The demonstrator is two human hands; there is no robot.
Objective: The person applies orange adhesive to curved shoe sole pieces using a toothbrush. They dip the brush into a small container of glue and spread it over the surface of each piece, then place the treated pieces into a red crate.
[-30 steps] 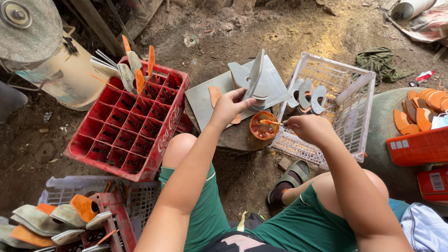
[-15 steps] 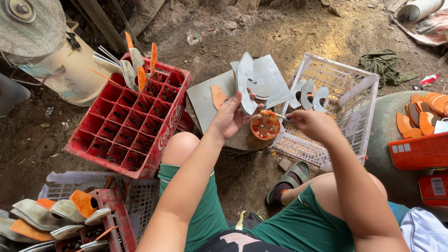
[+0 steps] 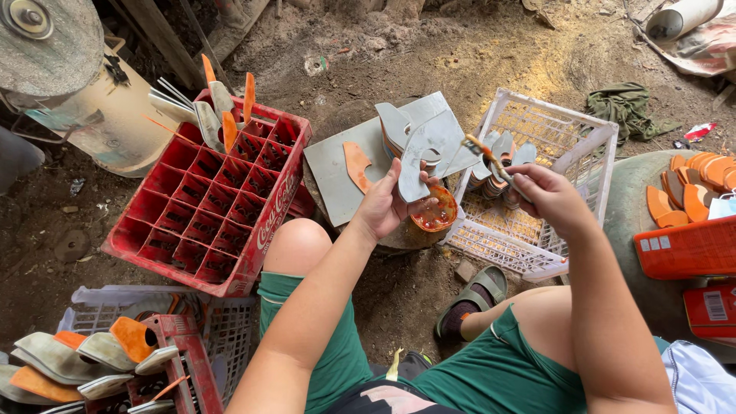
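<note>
My left hand (image 3: 381,205) grips a grey shoe-sole piece (image 3: 426,149), held up above a small round pot of orange glue (image 3: 435,215). In my right hand (image 3: 548,198) is a thin brush (image 3: 491,159); its orange-tipped end touches the sole's upper right edge. The pot sits on a grey board (image 3: 337,165) that also carries a stack of grey soles and one orange-coated piece (image 3: 357,165). My knees in green shorts flank this spot.
A red divided bottle crate (image 3: 211,203) at left holds several coated soles upright at its far end. A white wire basket (image 3: 548,161) at right holds more soles. Orange crates (image 3: 686,245) stand far right, and trays of soles (image 3: 84,356) lie bottom left.
My left hand has turned the grey sole to face up and lifted it. My right hand raised the brush from the glue pot to the sole's edge.
</note>
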